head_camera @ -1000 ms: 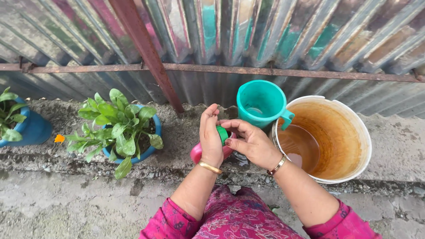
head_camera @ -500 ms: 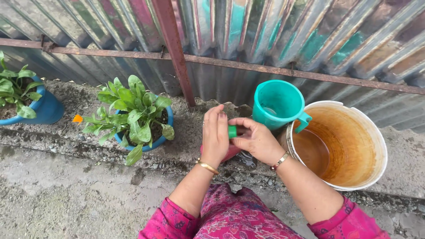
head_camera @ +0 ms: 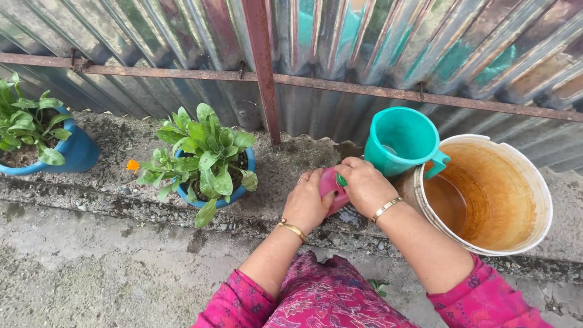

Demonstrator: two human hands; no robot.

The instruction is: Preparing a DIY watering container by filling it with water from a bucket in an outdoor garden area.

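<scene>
My left hand (head_camera: 306, 205) is wrapped around a small pink bottle (head_camera: 330, 182) that stands low over the concrete ledge. My right hand (head_camera: 366, 186) closes over the bottle's top, where a sliver of its green cap (head_camera: 342, 180) shows between the fingers. Most of the bottle is hidden by both hands. Each wrist carries a gold bangle. A teal plastic jug (head_camera: 398, 138) stands right behind my right hand, leaning on a white bucket (head_camera: 542, 182).
The bucket is stained brown and holds some murky water. A leafy plant in a blue pot (head_camera: 209, 163) stands left of my hands, with another blue pot (head_camera: 79, 152) at the far left. A corrugated metal fence (head_camera: 376, 42) with a rusty post (head_camera: 264, 73) closes off the back.
My hands have lowered the pink bottle toward the ledge. My right hand now covers more of the green cap. The view has shifted slightly to the left.
</scene>
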